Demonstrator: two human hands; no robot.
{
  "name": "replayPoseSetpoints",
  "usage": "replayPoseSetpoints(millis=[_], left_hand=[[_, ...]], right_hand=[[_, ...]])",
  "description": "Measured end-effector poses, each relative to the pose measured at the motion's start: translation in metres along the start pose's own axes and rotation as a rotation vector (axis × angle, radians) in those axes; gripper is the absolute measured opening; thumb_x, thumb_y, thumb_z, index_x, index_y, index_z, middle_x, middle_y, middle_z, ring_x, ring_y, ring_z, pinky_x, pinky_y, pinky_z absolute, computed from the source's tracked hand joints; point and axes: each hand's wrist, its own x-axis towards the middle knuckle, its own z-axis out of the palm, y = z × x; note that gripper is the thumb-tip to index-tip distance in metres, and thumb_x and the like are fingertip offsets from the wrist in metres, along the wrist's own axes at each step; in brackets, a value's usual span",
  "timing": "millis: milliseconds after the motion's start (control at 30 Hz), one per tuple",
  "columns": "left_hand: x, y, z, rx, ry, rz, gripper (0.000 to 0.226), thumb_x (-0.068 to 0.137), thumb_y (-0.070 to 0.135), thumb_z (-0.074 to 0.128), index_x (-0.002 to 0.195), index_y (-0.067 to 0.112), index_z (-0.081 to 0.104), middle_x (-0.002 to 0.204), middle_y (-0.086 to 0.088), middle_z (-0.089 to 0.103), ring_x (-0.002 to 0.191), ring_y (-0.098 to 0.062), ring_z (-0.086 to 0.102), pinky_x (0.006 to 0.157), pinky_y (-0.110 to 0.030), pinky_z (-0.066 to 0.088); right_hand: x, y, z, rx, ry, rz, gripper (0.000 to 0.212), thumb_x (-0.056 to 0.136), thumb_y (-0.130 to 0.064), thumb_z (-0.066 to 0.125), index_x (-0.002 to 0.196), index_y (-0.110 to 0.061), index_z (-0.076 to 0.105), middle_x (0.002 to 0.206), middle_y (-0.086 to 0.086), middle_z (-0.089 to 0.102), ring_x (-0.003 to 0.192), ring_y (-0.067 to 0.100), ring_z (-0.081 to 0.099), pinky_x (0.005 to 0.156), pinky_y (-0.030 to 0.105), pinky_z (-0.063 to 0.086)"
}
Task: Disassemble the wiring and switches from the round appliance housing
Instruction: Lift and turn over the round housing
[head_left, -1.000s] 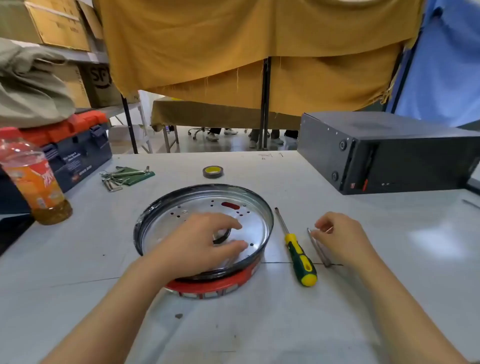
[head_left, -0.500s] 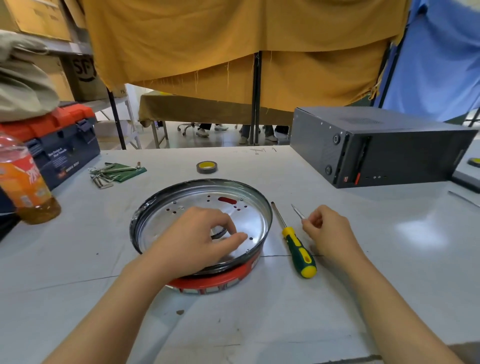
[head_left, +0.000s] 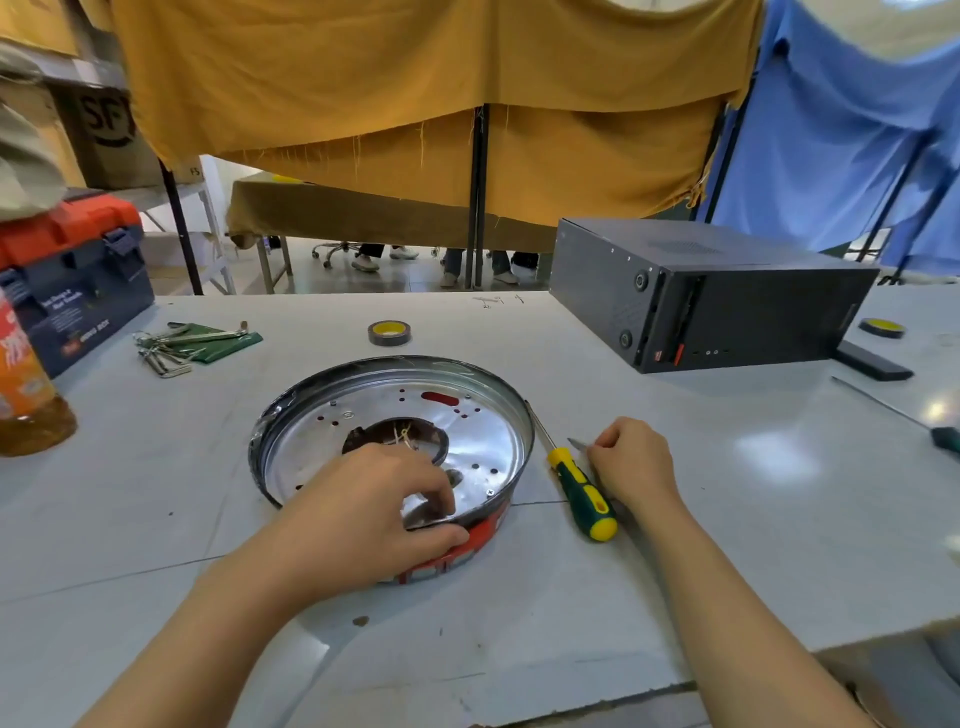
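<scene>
Left hand (head_left: 358, 512) gripping round housing (head_left: 395, 447) rim, right hand (head_left: 631, 460) pinching what looks like tweezers (head_left: 577, 443)

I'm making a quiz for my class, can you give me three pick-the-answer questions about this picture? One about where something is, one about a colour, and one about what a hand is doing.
1. Where does the screwdriver lie?
A. inside the housing
B. on the table, between the housing and the right hand
C. on top of the black computer case

2. What colours is the screwdriver's handle?
A. green and yellow
B. red and white
C. all black

3. What is the left hand doing?
A. lying flat on the table
B. holding the bottle
C. gripping the near rim of the housing

Answers:
1. B, it lies on the table just right of the housing, beside the right hand.
2. A, the handle is green with yellow at both ends.
3. C, its thumb is outside the red wall and its fingers curl inside the rim.
</scene>
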Motion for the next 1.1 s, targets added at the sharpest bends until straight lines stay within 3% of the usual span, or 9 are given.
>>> replayPoseSetpoints(millis=[333,467,567,634,700,834,934,1100], left_hand=[[-0.007,0.012,0.009,0.012,0.121,-0.003,0.016,0.087,0.04,0.061,0.083,0.027,0.069,0.074,0.016,0.064,0.07,-0.001,0.054,0.07,-0.035,0.048],[-0.011,0.021,0.011,-0.02,0.298,0.006,0.023,0.085,0.038,0.056,0.081,0.021,0.072,0.07,0.011,0.067,0.065,-0.009,0.06,0.061,-0.036,0.049],[-0.012,0.022,0.003,-0.069,0.497,-0.011,0.019,0.083,0.03,0.059,0.079,0.017,0.072,0.068,0.013,0.067,0.063,-0.004,0.061,0.061,-0.029,0.049],[-0.012,0.021,-0.007,-0.151,0.621,-0.049,0.014,0.082,0.027,0.06,0.077,0.017,0.069,0.065,0.017,0.064,0.063,0.0,0.059,0.06,-0.013,0.044],[-0.011,0.019,-0.019,-0.247,0.722,-0.108,0.01,0.084,0.026,0.061,0.076,0.024,0.066,0.068,0.018,0.064,0.065,0.0,0.058,0.058,-0.008,0.04],[-0.01,0.009,-0.045,-0.568,0.841,-0.291,0.019,0.093,0.027,0.055,0.077,0.032,0.065,0.074,0.009,0.068,0.064,-0.01,0.065,0.054,-0.024,0.051],[-0.01,0.003,-0.059,-0.855,0.914,-0.379,0.029,0.096,0.027,0.052,0.071,0.03,0.067,0.065,0.005,0.068,0.056,-0.009,0.064,0.047,-0.022,0.049],[-0.012,-0.008,-0.069,-1.208,0.977,-0.415,0.039,0.096,0.023,0.051,0.065,0.023,0.074,0.065,0.003,0.07,0.056,-0.009,0.066,0.051,-0.021,0.053]], right_hand=[[-0.001,0.007,0.002,-0.107,-0.011,-0.044,0.016,0.09,-0.027,0.059,0.084,-0.012,0.058,0.086,0.003,0.056,0.081,0.025,0.054,0.065,0.032,0.043],[-0.006,0.003,-0.004,0.135,0.095,-0.214,0.008,0.091,-0.021,0.058,0.085,-0.016,0.061,0.092,0.0,0.06,0.077,0.015,0.051,0.061,0.025,0.037],[-0.016,-0.01,-0.01,0.378,0.043,-0.327,0.009,0.09,-0.017,0.059,0.086,-0.021,0.066,0.086,-0.011,0.063,0.078,0.002,0.055,0.059,0.007,0.038],[-0.022,-0.02,-0.012,0.466,-0.065,-0.372,0.01,0.092,-0.019,0.059,0.093,-0.025,0.068,0.09,-0.018,0.064,0.084,-0.005,0.057,0.064,0.003,0.04],[-0.026,-0.032,-0.011,0.521,-0.199,-0.413,0.017,0.093,-0.02,0.059,0.107,-0.025,0.067,0.103,-0.017,0.065,0.094,-0.007,0.058,0.075,0.005,0.042],[-0.036,-0.057,-0.005,0.676,-0.413,-0.438,0.035,0.096,-0.02,0.056,0.13,-0.026,0.054,0.127,-0.015,0.057,0.111,-0.001,0.054,0.089,0.017,0.039],[-0.039,-0.073,0.0,0.775,-0.436,-0.444,0.036,0.097,-0.021,0.054,0.131,-0.031,0.051,0.131,-0.018,0.053,0.119,0.003,0.049,0.088,0.015,0.038],[-0.037,-0.086,0.004,0.851,-0.397,-0.406,0.044,0.095,-0.017,0.057,0.135,-0.029,0.045,0.134,-0.008,0.052,0.122,0.011,0.05,0.099,0.027,0.041]])
